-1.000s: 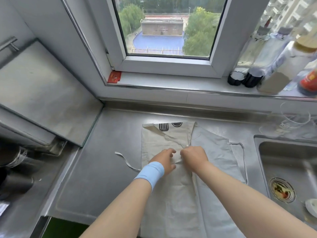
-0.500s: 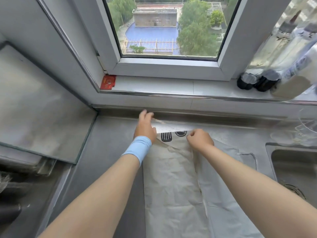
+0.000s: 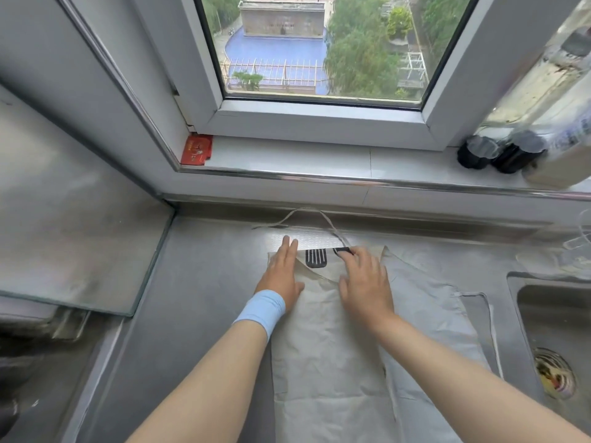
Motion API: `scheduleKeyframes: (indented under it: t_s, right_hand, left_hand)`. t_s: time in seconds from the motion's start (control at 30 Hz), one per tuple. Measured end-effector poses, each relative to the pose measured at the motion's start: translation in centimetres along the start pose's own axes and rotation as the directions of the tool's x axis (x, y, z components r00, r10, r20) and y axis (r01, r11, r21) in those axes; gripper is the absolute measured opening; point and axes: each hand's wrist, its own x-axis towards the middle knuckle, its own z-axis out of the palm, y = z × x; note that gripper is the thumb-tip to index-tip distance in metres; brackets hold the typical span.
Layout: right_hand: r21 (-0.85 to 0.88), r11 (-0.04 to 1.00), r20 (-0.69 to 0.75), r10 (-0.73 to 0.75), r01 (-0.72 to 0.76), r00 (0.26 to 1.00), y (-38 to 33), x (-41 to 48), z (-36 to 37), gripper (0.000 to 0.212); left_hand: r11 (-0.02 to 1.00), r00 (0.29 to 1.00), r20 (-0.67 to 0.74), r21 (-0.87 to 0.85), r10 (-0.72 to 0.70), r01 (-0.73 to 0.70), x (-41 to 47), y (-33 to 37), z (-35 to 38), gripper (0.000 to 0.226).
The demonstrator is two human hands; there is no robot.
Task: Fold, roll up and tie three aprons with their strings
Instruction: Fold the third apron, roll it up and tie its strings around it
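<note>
- The left hand (image 3: 283, 276) has drawn back from the far edge of the counter (image 3: 208, 314), where it held the string (image 3: 307, 215) half a second ago. It now lies flat on the far left corner of the apron (image 3: 326, 362), fingers straight and close together.
- The right hand (image 3: 364, 282), a fist before, is now spread flat on the apron's far end. Its fingers are straight and slightly apart, with the tips at a black print.
- The string lies loose in a loop along the counter's back edge, one end running to the right fingertips.
- The beige apron lies folded into a long strip from the near edge towards the back, mid-counter.
- A grey apron (image 3: 431, 314) lies partly under it on the right, its own cord (image 3: 491, 318) trailing beside the sink (image 3: 556, 340).
- A blue wristband (image 3: 262, 310) is on the left wrist.
</note>
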Motion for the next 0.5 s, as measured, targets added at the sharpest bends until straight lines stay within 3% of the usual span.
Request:
scheduleKeyframes:
  t_s: [0.07,0.1,0.17,0.27,0.37,0.5]
  right_hand:
    - [-0.037,0.991,0.008,-0.131,0.132,0.991,0.2,-1.8,0.9,0.050]
    - [-0.057,0.985,0.080,-0.160,0.165,0.984,0.5,-2.3,1.3,0.053]
    - [-0.098,0.983,0.274,-0.125,0.157,0.954,0.8,-2.8,1.9,0.066]
    - [-0.099,0.989,0.455,-0.052,0.109,0.889,1.1,-2.4,2.4,0.084]
    - [-0.113,0.987,0.481,-0.046,0.114,0.875,1.0,-0.8,2.2,0.089]
    - [-0.126,0.985,0.477,-0.044,0.118,0.878,0.8,0.3,1.3,0.079]
  left_hand:
    - [0.995,1.000,-0.012,0.093,-0.023,0.024,0.2,0.4,0.1,0.094]
    - [0.986,0.999,-0.029,0.162,-0.030,0.035,0.1,0.6,0.2,0.094]
    - [0.962,0.988,-0.155,0.270,0.001,0.041,-0.4,0.6,0.6,0.098]
    - [0.969,0.937,-0.333,0.246,0.109,-0.026,-2.0,0.4,1.8,0.090]
    - [0.935,0.989,-0.120,0.351,0.085,-0.038,-3.1,-0.6,3.3,0.081]
    - [0.900,0.994,0.095,0.437,-0.044,-0.002,-2.2,-1.3,2.4,0.094]
